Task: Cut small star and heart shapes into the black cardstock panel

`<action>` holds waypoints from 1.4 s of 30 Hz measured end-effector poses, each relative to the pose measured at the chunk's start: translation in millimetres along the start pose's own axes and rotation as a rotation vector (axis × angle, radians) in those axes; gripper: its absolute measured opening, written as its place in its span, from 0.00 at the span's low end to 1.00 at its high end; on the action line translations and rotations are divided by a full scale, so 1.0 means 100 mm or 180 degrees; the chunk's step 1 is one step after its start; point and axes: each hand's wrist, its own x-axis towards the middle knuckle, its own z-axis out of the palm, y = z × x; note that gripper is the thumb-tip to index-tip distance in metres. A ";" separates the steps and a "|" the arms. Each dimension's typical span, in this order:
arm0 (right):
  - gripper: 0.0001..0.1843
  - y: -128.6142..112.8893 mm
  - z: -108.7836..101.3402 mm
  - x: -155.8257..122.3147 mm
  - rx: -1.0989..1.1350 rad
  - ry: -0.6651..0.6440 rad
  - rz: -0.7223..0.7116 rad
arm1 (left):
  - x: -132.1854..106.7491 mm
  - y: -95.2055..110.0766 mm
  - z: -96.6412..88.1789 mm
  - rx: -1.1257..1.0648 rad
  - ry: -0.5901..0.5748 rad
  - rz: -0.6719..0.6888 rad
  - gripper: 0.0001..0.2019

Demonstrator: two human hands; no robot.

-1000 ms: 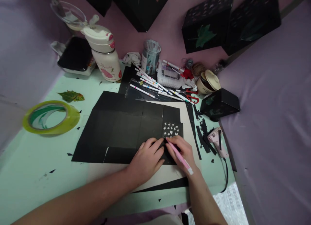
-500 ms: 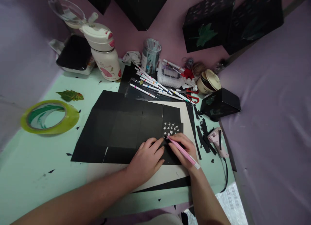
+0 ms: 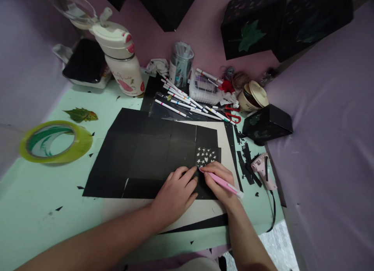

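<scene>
A large black card (image 3: 140, 154) with creases lies over a white sheet (image 3: 216, 210) on the table. Near the card's right end, star shapes and a heart (image 3: 206, 160) show white through it. My right hand (image 3: 219, 179) grips a pink pen-shaped craft knife (image 3: 223, 183), its tip at the lower edge of these shapes and partly hidden by the fingers. Just left of the tip, my left hand (image 3: 177, 193) rests on the card with its fingers spread, pressing it down and holding nothing.
Yellow-green tape roll (image 3: 84, 146), leaf (image 3: 80, 115) and white bottle (image 3: 125, 74) stand left. Behind the card lie several white markers (image 3: 182, 103), scissors (image 3: 233, 117) and a jar (image 3: 181, 64). A black box (image 3: 267, 124), black scraps (image 3: 247, 165) and a pink glue gun (image 3: 264, 171) are right.
The craft knife's tip has moved slightly down and left, and its handle now tilts lower. My left hand stays in place on the card. The whole view has shifted a little.
</scene>
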 end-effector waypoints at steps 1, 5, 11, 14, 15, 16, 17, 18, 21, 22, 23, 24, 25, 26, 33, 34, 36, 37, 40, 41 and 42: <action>0.11 0.00 0.00 0.00 0.0001 0.0001 0.0005 | 0.00 0.00 0.00 0.0000 -0.0008 0.0000 0.15; 0.10 0.01 0.01 0.01 0.0014 0.0043 -0.0014 | 0.00 0.01 -0.01 0.0005 -0.0020 -0.0004 0.14; 0.10 0.02 0.01 0.01 0.0080 0.0080 0.0004 | 0.01 0.00 -0.01 0.0000 -0.0009 0.0013 0.14; 0.10 0.02 0.02 0.00 0.0132 0.0080 0.0017 | 0.01 0.00 0.00 0.0002 -0.0009 0.0015 0.14; 0.10 0.02 0.01 0.00 0.0139 0.0067 0.0022 | 0.01 0.00 0.00 0.0008 -0.0009 0.0013 0.14; 0.11 0.02 0.01 0.00 0.0140 0.0055 0.0023 | 0.01 0.00 0.00 0.0016 -0.0004 0.0012 0.14; 0.11 0.03 0.01 -0.01 0.0139 0.0047 0.0015 | 0.01 0.00 0.00 0.0021 0.0005 0.0010 0.14; 0.11 0.03 0.01 0.00 0.0138 0.0040 0.0004 | 0.01 0.00 0.01 0.0022 0.0013 0.0007 0.14; 0.11 0.04 0.00 0.00 0.0138 0.0019 -0.0012 | 0.00 0.00 0.01 0.0002 0.0025 -0.0002 0.14; 0.11 0.04 0.00 0.00 0.0140 0.0013 -0.0013 | 0.00 0.00 0.01 -0.0004 0.0024 -0.0006 0.14; 0.11 0.04 0.00 0.00 0.0142 0.0004 -0.0008 | 0.00 0.01 0.01 -0.0006 0.0021 -0.0008 0.14; 0.11 0.04 0.00 0.00 0.0142 -0.0002 -0.0002 | -0.01 0.01 0.01 -0.0003 0.0013 -0.0010 0.14; 0.11 0.04 0.00 0.00 0.0140 0.0000 0.0004 | -0.01 0.01 0.00 0.0001 0.0005 -0.0009 0.14; 0.11 0.04 0.01 0.00 0.0135 0.0012 0.0005 | -0.01 0.01 0.00 0.0004 -0.0004 -0.0009 0.14; 0.10 0.06 0.03 -0.01 0.0035 0.0077 -0.0069 | 0.00 0.00 0.00 0.0024 -0.0005 0.0011 0.15; 0.10 0.06 0.03 -0.01 0.0016 0.0064 -0.0079 | 0.00 0.00 0.01 0.0026 0.0005 0.0012 0.15; 0.11 0.07 0.03 -0.03 -0.0037 0.0028 -0.0122 | -0.01 0.00 0.01 0.0010 0.0010 0.0010 0.15; 0.11 0.07 0.02 -0.03 -0.0065 0.0011 -0.0151 | -0.01 0.00 0.01 0.0001 0.0009 0.0006 0.15; 0.12 0.08 0.03 -0.06 -0.0100 -0.0012 -0.0230 | -0.01 0.01 0.01 -0.0006 -0.0006 -0.0002 0.14; 0.12 0.08 0.03 -0.06 -0.0090 -0.0015 -0.0234 | -0.01 0.01 0.01 0.0000 -0.0009 -0.0007 0.14; 0.12 0.08 0.03 -0.06 -0.0073 0.0001 -0.0237 | -0.01 0.01 0.01 0.0007 -0.0007 -0.0013 0.14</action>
